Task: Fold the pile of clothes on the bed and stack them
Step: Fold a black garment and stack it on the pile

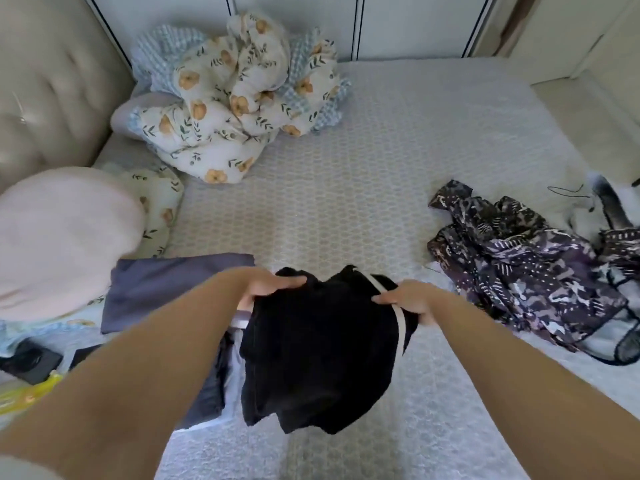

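The black garment (322,355) hangs low in the middle of the frame, held up off the bed (346,202) by its top edge, with a pale band or strap running down its right side. Its long axis runs from that edge, near the centre of the frame, down toward the bottom of the frame, where the loose hem dangles. The left hand (266,285) grips the upper left corner with fingers curled over the cloth; the right hand (408,301) pinches the upper right corner beside the pale band. Both are clamped on the fabric and stand apart, so the top edge is only partly stretched and sags in between.

To do this step well, I judge the hands should draw further apart to level that edge, then lay the piece flat on the open bed before folding.

Left of it, touching its side, a grey folded cloth (173,289) lies on the bed, probably the start of the stack. At mid right a patterned dark heap (519,258) waits unfolded. In the upper left sits a floral bundle (235,98), with a pink cushion (59,237) at the left edge
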